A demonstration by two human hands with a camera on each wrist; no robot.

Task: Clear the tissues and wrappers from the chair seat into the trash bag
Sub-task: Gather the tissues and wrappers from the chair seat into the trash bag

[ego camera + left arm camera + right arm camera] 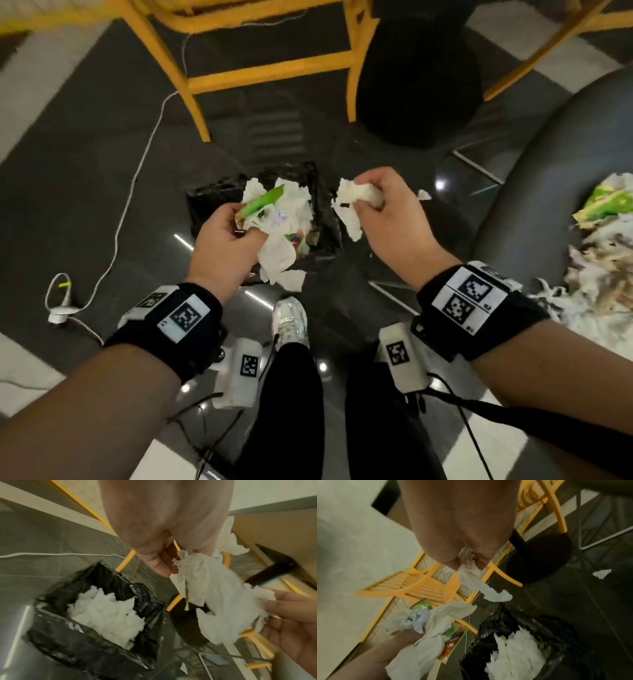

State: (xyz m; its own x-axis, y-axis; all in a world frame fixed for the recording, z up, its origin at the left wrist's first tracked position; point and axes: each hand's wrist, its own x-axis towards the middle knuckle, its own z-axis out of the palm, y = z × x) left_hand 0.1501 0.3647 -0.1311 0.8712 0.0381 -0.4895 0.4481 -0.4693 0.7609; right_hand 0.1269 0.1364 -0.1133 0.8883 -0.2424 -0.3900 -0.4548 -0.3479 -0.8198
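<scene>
Left hand (pixel 226 240) grips tissues and a green wrapper (pixel 262 202) over the trash bag (pixel 320 226); right hand (pixel 390 212) pinches a tissue (pixel 351 205) beside its rim. Risk: right's drop misses onto floor. More litter on chair seat (pixel 534 192).

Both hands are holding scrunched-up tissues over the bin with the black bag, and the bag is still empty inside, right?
Not quite. The bag is not empty: the left wrist view shows a heap of white tissues already inside it. The rest is right: the left hand holds tissues with a green wrapper, and the right hand holds a tissue wad, both above the bin.
</scene>
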